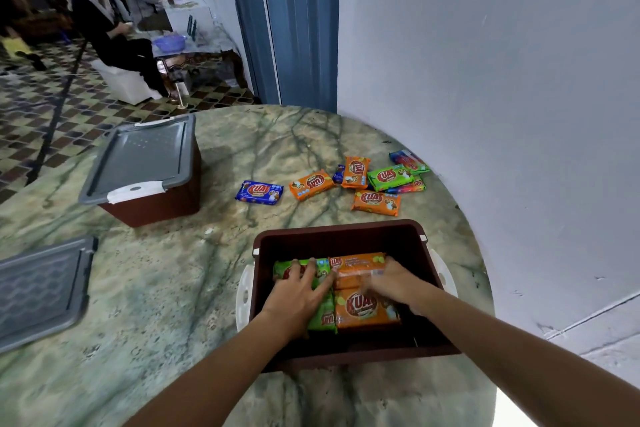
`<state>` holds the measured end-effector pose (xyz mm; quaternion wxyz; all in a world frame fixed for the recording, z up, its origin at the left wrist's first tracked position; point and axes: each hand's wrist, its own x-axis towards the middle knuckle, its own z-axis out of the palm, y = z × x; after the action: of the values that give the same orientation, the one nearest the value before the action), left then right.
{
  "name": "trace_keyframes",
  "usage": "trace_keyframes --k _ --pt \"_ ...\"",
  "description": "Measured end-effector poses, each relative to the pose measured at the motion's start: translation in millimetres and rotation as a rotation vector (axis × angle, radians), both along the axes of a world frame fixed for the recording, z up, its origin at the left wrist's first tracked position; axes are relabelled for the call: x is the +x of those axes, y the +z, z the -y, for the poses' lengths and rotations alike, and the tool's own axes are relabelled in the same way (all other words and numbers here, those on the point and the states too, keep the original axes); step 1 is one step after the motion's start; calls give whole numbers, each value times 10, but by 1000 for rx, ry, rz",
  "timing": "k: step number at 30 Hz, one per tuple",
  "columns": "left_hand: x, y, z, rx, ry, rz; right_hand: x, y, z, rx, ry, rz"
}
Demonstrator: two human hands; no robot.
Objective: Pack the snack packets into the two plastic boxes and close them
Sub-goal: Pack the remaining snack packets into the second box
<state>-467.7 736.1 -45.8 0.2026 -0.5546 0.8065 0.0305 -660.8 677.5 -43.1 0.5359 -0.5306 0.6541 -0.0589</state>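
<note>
1. Both hands are inside the open box (346, 236) on the tabletop (173, 288).
2. Left hand (298, 295) lies flat, fingers spread, on the green packets (322, 317); right hand (391, 279) is blurry on the orange packets (363, 312); I cannot tell how its fingers lie.
3. More packets (375, 203) lie behind the box; closed box (145, 170) sits far left; loose lid (41, 291) nearer.

Head view, downward, close over table (173, 288)
</note>
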Motion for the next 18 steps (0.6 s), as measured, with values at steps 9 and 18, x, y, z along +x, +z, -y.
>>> trace_keyframes --k 9,18 --pt "-11 17 61 -21 -52 53 180 139 -177 -625 986 -852" --pt "393 517 -2 -350 18 -693 -122 617 -173 -800 533 -337"
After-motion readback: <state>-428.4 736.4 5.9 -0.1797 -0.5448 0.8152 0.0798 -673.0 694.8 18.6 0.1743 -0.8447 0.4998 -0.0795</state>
